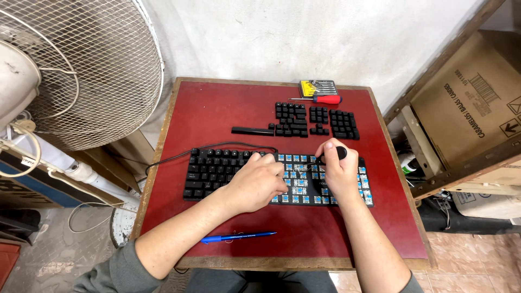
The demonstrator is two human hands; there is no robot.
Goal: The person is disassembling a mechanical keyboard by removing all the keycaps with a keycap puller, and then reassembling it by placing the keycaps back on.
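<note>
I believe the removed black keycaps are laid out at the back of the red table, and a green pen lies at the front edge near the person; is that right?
Not quite: the pen is blue, not green, as the head view shows. The rest holds: the removed black keycaps are laid out at the back of the red table, and the pen lies at the front edge near the person.

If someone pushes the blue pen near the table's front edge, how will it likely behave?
The blue pen looks slim and round, so it would probably roll or slide easily on the flat red table. It seems light and stiff. Lying near the front edge, it might fall off.
</note>
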